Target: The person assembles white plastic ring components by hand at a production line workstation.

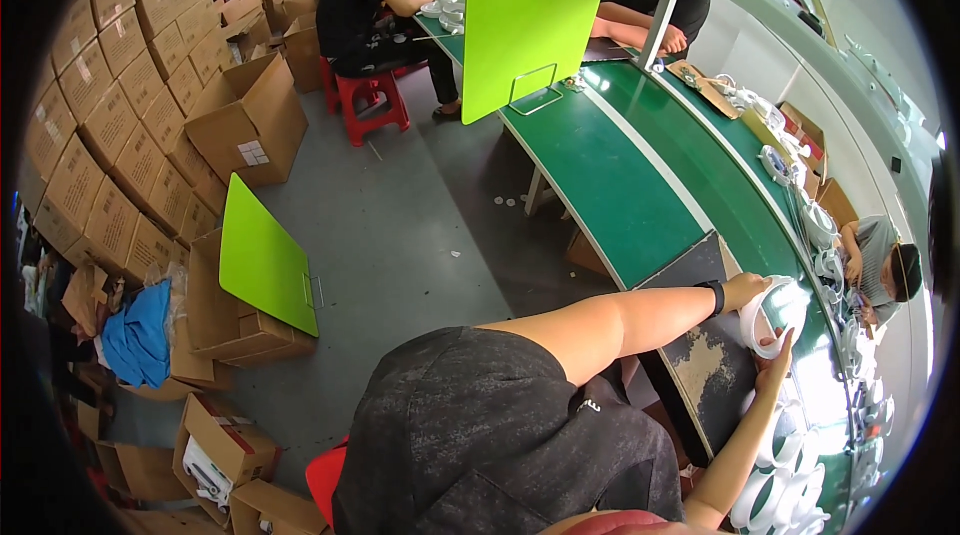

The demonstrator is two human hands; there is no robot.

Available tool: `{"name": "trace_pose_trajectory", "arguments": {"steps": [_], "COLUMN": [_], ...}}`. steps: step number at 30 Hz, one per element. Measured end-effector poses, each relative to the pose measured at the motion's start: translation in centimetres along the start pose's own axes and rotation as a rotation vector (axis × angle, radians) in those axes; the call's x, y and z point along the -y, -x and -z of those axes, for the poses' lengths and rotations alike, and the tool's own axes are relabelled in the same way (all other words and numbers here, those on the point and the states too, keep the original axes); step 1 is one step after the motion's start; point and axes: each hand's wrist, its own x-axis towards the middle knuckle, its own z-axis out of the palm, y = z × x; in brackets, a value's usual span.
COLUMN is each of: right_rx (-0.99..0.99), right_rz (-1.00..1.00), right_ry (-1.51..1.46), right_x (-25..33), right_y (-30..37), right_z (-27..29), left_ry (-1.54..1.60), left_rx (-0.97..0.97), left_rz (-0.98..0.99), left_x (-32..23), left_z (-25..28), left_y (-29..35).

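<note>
Long green worktable behind, left hand and right hand grip a round white ring-shaped housing by a scuffed black board, where a loosened hold could drop it.

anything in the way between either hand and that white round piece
Nothing visible: the left hand and right hand both hold the white round piece directly, left at its upper edge in the picture, right at its lower.

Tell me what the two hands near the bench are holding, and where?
A white round part, by its rim: left hand at one side, right hand at another.
</note>
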Motion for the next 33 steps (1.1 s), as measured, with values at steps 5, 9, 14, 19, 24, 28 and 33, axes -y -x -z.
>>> {"name": "trace_pose_trajectory", "arguments": {"steps": [5, 9, 14, 19, 24, 28, 33], "right_rx": [0.003, -0.001, 0.051, 0.047, 0.099, 0.049, 0.049], "right_rz": [0.004, -0.021, -0.004, 0.124, 0.2, 0.279, 0.217], "right_ry": [-0.031, -0.027, -0.213, -0.164, -0.169, -0.077, -0.233], "right_x": [-0.5, 0.4, 0.6, 0.9, 0.7, 1.4, 1.7], "right_y": [-0.1, 0.7, 1.1, 1.6, 1.6, 2.3, 2.0], "right_z": [0.6, -0.4, 0.5, -0.6, -1.0, -1.5, -1.3], "left_ry": [0.048, 0.036, 0.062, 0.264, 0.252, 0.21, 0.326], "left_rx": [0.027, 0.027, -0.016, -0.061, 0.051, 0.071, 0.203], "left_rz": [0.062, 0.004, 0.077, 0.149, 0.088, 0.231, 0.216], "left_x": [-0.8, 0.2, -0.6, -1.3, -3.1, -4.5, -6.5], "left_z": [-0.4, -0.1, -0.4, 0.0, -1.2, -1.1, -2.1], "left_y": [0.6, -0.4, 0.2, 0.3, 1.3, 2.1, 3.1]}}
